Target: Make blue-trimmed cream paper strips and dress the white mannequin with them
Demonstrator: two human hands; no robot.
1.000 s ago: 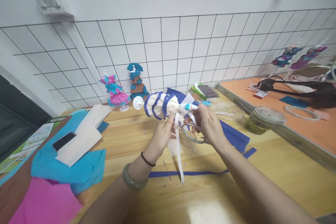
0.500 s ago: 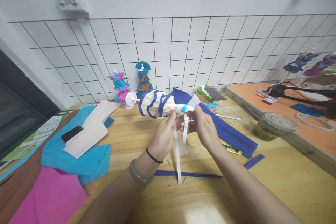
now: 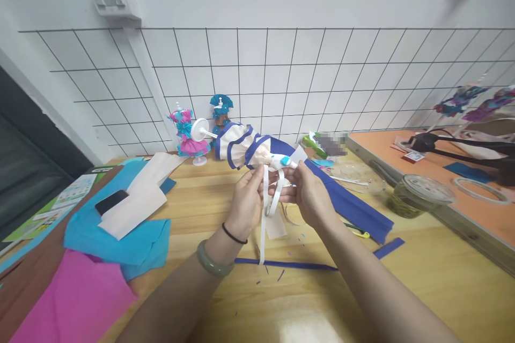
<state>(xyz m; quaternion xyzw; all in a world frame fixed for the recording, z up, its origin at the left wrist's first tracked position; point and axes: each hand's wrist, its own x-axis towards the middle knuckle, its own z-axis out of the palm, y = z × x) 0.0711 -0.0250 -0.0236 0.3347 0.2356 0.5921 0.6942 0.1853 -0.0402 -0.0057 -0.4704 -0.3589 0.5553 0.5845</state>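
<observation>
A small white dress-form mannequin (image 3: 277, 160) lies on its side in the air between my hands, its round base (image 3: 199, 130) pointing left. It wears a tiered cream paper skirt (image 3: 241, 147) with dark blue edging, and a light blue patch shows on its torso. My left hand (image 3: 247, 198) pinches a white strip (image 3: 263, 225) at the skirt's waist; the strip's end hangs down towards the table. My right hand (image 3: 311, 193) is closed around the mannequin's top end. Another loop of the white strip (image 3: 276, 198) dangles between the hands.
Blue, cream and pink paper sheets (image 3: 116, 241) and a phone (image 3: 111, 202) lie left. Two dressed mannequins (image 3: 189, 131) stand by the wall. Dark blue paper (image 3: 350, 203), yellow-handled scissors (image 3: 360, 233) and a clear jar (image 3: 418, 195) lie right. A thin blue strip (image 3: 289, 264) crosses the front.
The mannequin has turned, its base tilting up and the skirt hem shifting slightly upward. The hanging white strip has moved left and now lies up against the waist at my left fingertips.
</observation>
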